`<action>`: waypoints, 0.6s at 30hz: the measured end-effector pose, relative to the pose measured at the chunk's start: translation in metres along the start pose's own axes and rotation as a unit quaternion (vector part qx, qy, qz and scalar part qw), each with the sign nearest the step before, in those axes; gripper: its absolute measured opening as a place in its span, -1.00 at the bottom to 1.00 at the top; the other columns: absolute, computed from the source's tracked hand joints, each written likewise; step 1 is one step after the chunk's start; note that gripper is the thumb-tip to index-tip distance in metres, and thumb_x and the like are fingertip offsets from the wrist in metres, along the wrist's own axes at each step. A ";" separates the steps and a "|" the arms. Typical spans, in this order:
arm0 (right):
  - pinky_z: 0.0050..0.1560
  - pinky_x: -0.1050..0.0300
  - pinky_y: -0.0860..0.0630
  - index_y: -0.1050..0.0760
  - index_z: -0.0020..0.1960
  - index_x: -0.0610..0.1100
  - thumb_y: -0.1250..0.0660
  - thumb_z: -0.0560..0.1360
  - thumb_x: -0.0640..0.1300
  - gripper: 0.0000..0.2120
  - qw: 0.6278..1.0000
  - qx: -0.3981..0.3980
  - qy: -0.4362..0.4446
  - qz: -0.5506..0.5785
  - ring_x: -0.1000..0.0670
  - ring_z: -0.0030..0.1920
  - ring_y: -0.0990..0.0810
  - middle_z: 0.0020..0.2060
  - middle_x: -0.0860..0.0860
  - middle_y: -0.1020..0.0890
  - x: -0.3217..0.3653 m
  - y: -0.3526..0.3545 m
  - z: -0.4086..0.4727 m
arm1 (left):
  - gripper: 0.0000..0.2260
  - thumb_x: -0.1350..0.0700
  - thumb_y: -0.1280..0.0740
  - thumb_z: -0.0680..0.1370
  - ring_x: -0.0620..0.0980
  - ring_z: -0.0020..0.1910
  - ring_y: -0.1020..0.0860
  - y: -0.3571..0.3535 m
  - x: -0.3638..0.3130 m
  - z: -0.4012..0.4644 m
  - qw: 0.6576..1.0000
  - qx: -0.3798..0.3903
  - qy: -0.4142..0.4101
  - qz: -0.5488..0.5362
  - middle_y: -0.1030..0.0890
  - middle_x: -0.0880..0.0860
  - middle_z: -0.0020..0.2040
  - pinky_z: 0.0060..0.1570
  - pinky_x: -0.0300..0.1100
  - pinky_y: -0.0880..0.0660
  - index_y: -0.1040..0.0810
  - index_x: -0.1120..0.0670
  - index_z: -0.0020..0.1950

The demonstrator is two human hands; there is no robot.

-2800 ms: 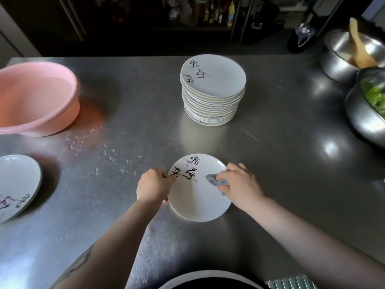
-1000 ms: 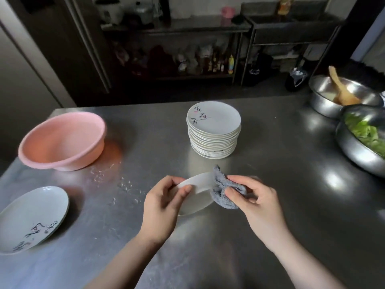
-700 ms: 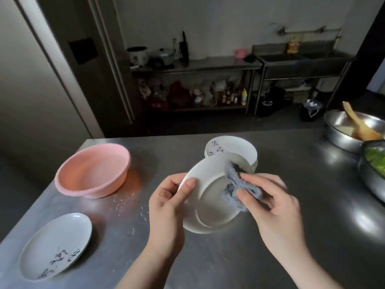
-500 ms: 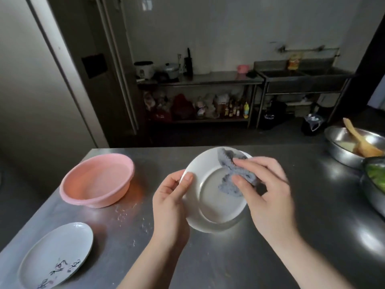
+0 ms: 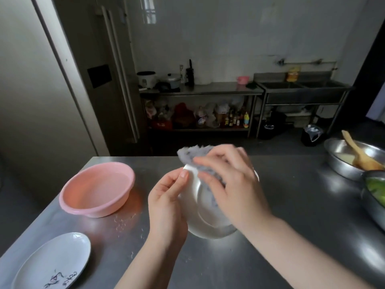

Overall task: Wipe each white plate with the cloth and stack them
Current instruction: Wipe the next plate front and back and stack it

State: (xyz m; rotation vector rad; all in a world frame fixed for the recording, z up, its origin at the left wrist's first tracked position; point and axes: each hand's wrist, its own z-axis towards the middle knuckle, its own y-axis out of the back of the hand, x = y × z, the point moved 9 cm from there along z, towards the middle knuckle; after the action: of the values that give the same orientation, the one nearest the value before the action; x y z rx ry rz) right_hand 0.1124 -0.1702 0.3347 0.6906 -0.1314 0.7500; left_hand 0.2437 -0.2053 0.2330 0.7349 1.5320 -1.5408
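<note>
A white plate (image 5: 205,221) is lifted above the steel table (image 5: 291,205), tilted with its underside facing me. My left hand (image 5: 166,203) grips its left rim, thumb on the edge. My right hand (image 5: 231,184) holds a grey cloth (image 5: 190,154) and presses it on the plate's back near the top rim. The cloth sticks out above my fingers. Another white plate (image 5: 52,261) with dark brush writing lies at the near left. The tall plate stack is hidden behind my hands.
A pink basin (image 5: 96,188) holding water stands left of my hands, with water drops on the steel near it. Two steel bowls sit at the right edge, one (image 5: 350,159) holding a wooden spoon, the other (image 5: 375,195) holding greens. Shelves and a sink stand against the far wall.
The plate came off the table and was turned underside towards me. My right hand slid the cloth from the plate's middle up to its top rim. The view tilted upward.
</note>
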 end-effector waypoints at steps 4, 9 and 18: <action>0.05 0.21 -0.41 -0.65 0.08 -0.12 -0.46 0.44 -0.20 -0.79 0.999 0.023 0.023 0.006 -0.01 -0.01 -0.46 -0.05 0.00 -0.54 -0.002 0.000 0.013 | -0.88 0.11 -0.40 0.45 0.05 -0.19 -0.60 -0.005 -0.005 0.006 1.000 0.013 0.016 -0.003 -0.63 0.18 -0.15 -0.18 -0.17 -0.56 -0.62 0.16 -0.14; 0.07 0.40 -0.37 -0.63 0.06 -0.03 -0.41 0.47 -0.22 -0.80 0.987 -0.031 -0.125 0.092 0.11 0.03 -0.51 -0.03 0.06 -0.52 -0.063 0.016 0.033 | -0.78 0.13 -0.36 0.52 0.10 -0.07 -0.62 -0.006 -0.012 0.022 0.998 -0.030 0.043 -0.025 -0.66 0.19 -0.01 -0.08 -0.08 -0.61 -0.60 0.26 0.06; -0.03 0.48 -0.40 -0.57 -0.03 0.20 -0.43 0.44 -0.29 -0.64 0.945 -0.112 -0.243 0.186 0.23 -0.02 -0.56 -0.05 0.14 -0.55 -0.107 0.009 -0.020 | -0.82 0.05 -0.39 0.55 -0.05 -0.30 -0.69 -0.005 -0.005 0.033 0.964 -0.127 0.127 -0.197 -0.72 0.03 -0.22 -0.19 0.00 -0.52 -0.64 0.16 -0.03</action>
State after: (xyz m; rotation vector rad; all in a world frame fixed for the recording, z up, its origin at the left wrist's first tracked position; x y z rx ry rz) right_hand 0.0248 -0.2154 0.2871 0.6268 -0.8055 0.8949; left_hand 0.2465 -0.2380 0.2425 0.5122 2.1234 -1.5263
